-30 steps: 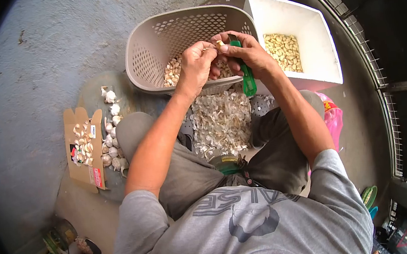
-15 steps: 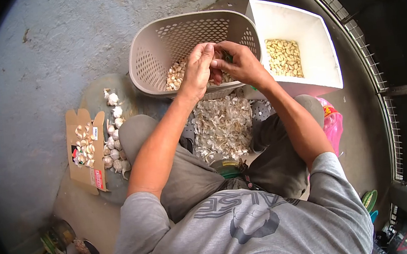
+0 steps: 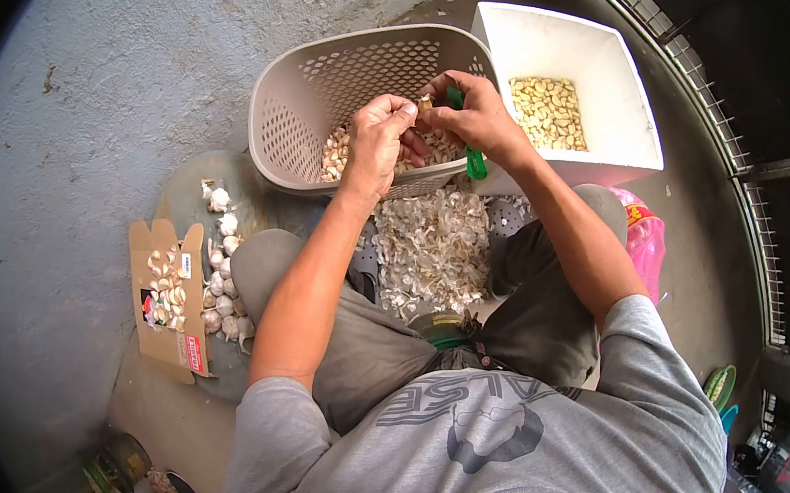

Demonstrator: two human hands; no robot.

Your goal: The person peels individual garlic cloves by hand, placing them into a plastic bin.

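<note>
The left hand [image 3: 378,145] and right hand [image 3: 482,124] meet over the near part of a perforated plastic basket [image 3: 282,128] with unpeeled garlic cloves [image 3: 337,154] in it, a clove [image 3: 425,105] at their fingertips and a green cutter [image 3: 475,161] in the right hand. To the basket's right stands a white foam box [image 3: 616,114] of peeled cloves [image 3: 548,112]; nearer, between the legs, lies a heap of garlic skins [image 3: 433,252]. On the left, garlic bulbs [image 3: 225,300] lie beside a cardboard piece [image 3: 164,348] bearing loose cloves [image 3: 165,282].

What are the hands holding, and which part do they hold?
The right hand grips a green tool around its middle and pinches a garlic clove; which part of the clove is too small to tell.
</note>
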